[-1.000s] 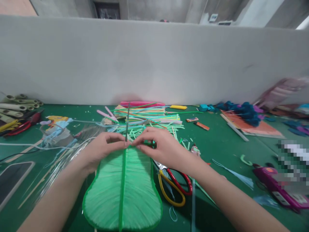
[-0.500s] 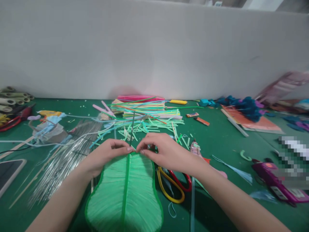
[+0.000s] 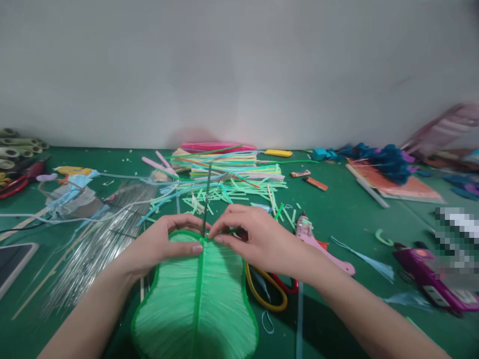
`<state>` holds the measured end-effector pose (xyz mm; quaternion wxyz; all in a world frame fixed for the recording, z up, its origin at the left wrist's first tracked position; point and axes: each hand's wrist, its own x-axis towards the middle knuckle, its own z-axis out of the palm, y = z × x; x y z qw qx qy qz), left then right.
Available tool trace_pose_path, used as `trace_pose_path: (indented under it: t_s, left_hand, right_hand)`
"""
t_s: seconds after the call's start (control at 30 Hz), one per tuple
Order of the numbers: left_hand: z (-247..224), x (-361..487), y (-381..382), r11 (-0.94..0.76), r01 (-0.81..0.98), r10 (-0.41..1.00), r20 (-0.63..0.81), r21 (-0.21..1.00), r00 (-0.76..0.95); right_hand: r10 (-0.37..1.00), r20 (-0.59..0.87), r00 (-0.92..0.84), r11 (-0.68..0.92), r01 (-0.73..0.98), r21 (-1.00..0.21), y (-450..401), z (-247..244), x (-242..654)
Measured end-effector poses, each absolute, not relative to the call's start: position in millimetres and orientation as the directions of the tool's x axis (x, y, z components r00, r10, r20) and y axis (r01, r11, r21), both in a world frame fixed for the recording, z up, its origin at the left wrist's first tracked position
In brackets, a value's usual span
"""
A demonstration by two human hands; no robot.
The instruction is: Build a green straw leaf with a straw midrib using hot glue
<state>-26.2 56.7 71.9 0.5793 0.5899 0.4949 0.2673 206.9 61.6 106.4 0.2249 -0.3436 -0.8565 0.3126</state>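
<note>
A large green leaf-shaped piece (image 3: 224, 294) with a darker rim and midrib lies at the front centre. My left hand (image 3: 164, 244) grips its top edge, thumb on the face beside the midrib and fingers behind. A thin dark stem (image 3: 207, 199) rises from the top of the midrib between my hands. My right hand (image 3: 250, 232) is closed in a pinch just right of the stem base; part of a dark green strand shows between its fingers, its ends hidden.
Scissors with yellow and red handles (image 3: 282, 301) lie beside the leaf. Cut strips (image 3: 239, 172) are piled behind. Silvery wires (image 3: 86, 249) lie left, a pink tool (image 3: 329, 254) and purple device (image 3: 430, 279) right.
My left thumb now lies lower on the leaf's face, its fingers behind the top edge. More of the leaf's top edge shows. The view has shifted slightly.
</note>
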Motion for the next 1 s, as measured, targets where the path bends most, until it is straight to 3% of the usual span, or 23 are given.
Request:
trace_pose_path:
  t_s: [0.5,1.0]
  left_hand:
    - [70,-24,53,0.187,0.27,0.9,-0.275,0.945,0.339]
    - [72,-24,53,0.205,0.242,0.902,-0.279,0.948,0.329]
  right_hand:
    - [0.724,0.159,-0.672,0.607,0.511,-0.608,64,118,208]
    - [0.718,0.177,-0.673,0.62,0.504,-0.601,62,119,207]
